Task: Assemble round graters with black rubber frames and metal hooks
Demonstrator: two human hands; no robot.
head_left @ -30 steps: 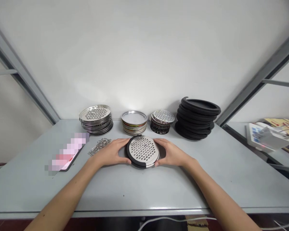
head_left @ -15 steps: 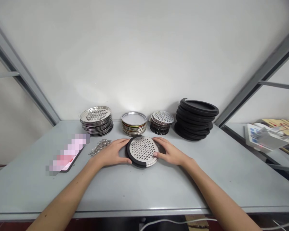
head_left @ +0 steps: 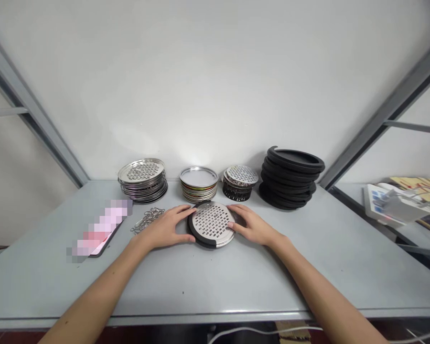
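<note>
A round perforated metal plate sits inside a black rubber ring on the grey table, straight ahead of me. My left hand rests against the ring's left edge, fingers curved round it. My right hand touches the right edge, thumb pressing on the plate's rim. Both hands grip the ring and plate between them.
Along the back wall stand a stack of perforated metal plates, a stack of flat metal discs, a smaller pile of perforated discs and a stack of black rubber rings. Metal chains and a phone lie left.
My right hand has slid inward onto the plate's right rim, thumb now on the metal. The ring and plate have shifted slightly. My left hand has hardly moved.
</note>
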